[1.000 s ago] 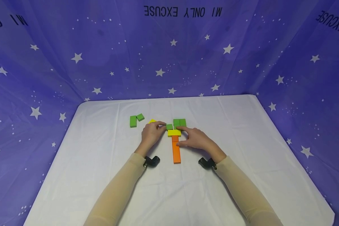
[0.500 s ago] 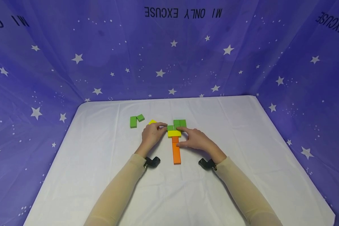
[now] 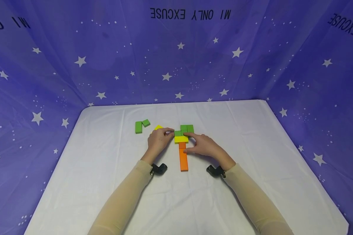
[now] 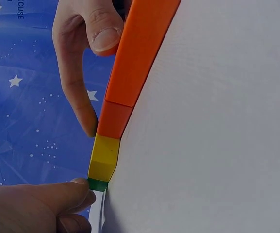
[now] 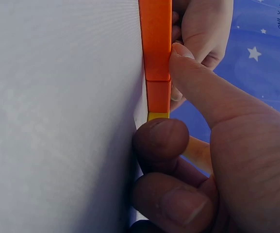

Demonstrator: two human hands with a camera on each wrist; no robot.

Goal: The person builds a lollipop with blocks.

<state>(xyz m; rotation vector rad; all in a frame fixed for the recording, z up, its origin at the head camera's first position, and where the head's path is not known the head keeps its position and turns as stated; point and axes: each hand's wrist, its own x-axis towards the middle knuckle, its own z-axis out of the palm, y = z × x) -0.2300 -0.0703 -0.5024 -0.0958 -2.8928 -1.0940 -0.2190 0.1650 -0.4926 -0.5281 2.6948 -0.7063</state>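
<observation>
Flat on the table, a long orange block and a short orange block line up below a yellow block. Several green blocks lie against its far side. My left hand pinches the left edge of a small green block, which touches its green neighbour. In the left wrist view its fingertips meet the green block. My right hand rests its index finger on the green blocks and its thumb on the long orange block; its other fingers are curled.
To the left lie a tall green block and a small green block. A yellow block is partly hidden behind my left hand. White cloth covers the table; a starry purple curtain stands behind it.
My left hand has moved the small green block slightly right and toward me, closing the gap to the green block beside it. My right hand has stayed in place.
</observation>
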